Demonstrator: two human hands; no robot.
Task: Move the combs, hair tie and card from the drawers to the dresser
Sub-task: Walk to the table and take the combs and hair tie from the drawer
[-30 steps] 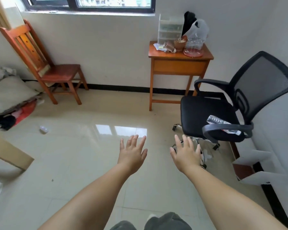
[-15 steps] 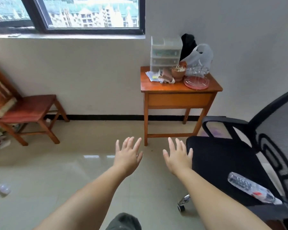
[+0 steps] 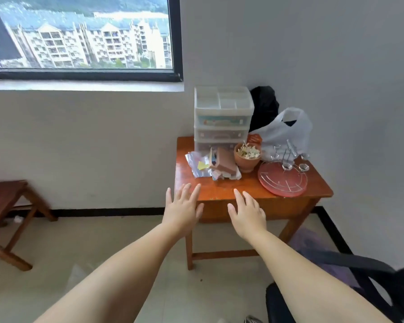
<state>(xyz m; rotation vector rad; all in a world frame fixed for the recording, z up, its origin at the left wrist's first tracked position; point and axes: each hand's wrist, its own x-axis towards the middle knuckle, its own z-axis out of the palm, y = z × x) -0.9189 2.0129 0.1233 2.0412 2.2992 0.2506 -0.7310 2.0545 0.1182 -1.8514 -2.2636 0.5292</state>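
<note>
We are holding our left hand (image 3: 183,209) and right hand (image 3: 247,214), each grip wide and empty, before the table (image 3: 222,191) bearing the closed drawers (image 3: 222,120).

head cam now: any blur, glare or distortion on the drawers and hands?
Head view: soft daylight, no hard shadows; the window is bright, not blown out. Wide-angle bowing bends its frame and the dresser edges. The plastic drawers are slightly soft, contents unreadable. Left hand and right hand are fairly sharp; the bottom-right chair is smeared.
</note>
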